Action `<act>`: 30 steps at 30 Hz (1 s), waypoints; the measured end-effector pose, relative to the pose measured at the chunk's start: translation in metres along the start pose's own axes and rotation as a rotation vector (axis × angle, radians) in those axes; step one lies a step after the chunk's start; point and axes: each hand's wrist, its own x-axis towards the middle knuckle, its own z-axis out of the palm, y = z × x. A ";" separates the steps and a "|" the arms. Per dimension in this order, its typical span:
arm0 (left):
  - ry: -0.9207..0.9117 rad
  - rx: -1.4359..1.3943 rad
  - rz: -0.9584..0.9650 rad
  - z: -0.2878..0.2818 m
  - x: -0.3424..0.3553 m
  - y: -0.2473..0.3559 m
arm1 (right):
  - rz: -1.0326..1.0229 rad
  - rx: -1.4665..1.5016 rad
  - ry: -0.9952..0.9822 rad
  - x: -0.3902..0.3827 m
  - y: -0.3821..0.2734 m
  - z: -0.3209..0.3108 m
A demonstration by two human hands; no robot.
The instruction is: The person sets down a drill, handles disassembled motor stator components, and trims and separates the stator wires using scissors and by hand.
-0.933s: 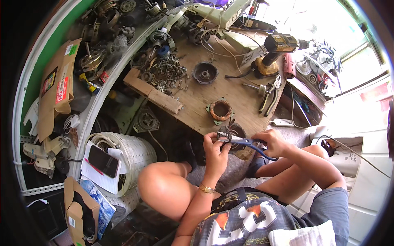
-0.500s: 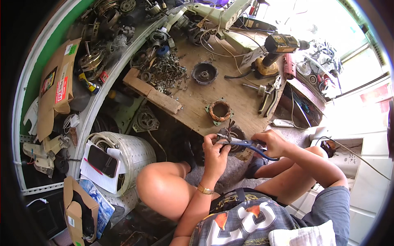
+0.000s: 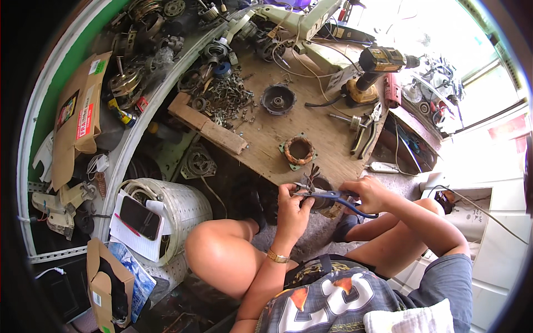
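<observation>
My right hand (image 3: 367, 194) is closed round the blue handles of a pair of scissors (image 3: 335, 195), whose blades point left toward my other hand. My left hand (image 3: 291, 217), with a gold-coloured watch at the wrist, pinches a small part with dark wire leads (image 3: 314, 173) at the scissors' tip; its exact kind is too small to tell. Just behind the blades is a round dark-grey motor part (image 3: 322, 184), partly covered by scissors and fingers. A copper-wound stator ring (image 3: 298, 151) lies on the wooden bench top, beyond my hands.
On the wooden bench (image 3: 261, 150) are a dark round motor cover (image 3: 277, 99), a heap of screws (image 3: 227, 97), a cordless drill (image 3: 371, 75) and pliers (image 3: 366, 133). A phone (image 3: 140, 218) rests on a notebook atop a white perforated drum (image 3: 186, 202) at left.
My left hand and the wire leads have shifted slightly right and down. The round motor part behind the scissors appears tilted differently. Both hands keep their hold.
</observation>
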 end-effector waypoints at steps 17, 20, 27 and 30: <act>0.087 0.008 -0.021 0.003 0.002 -0.009 | 0.199 0.413 -0.169 -0.063 0.018 -0.056; 0.083 -0.004 -0.007 0.005 0.003 -0.010 | 0.224 0.436 -0.159 -0.067 0.020 -0.051; 0.082 -0.043 -0.018 0.006 0.002 -0.009 | 0.162 0.466 -0.219 -0.059 0.005 -0.045; 0.075 -0.084 -0.031 0.008 0.003 -0.009 | 0.167 0.455 -0.218 -0.057 0.003 -0.044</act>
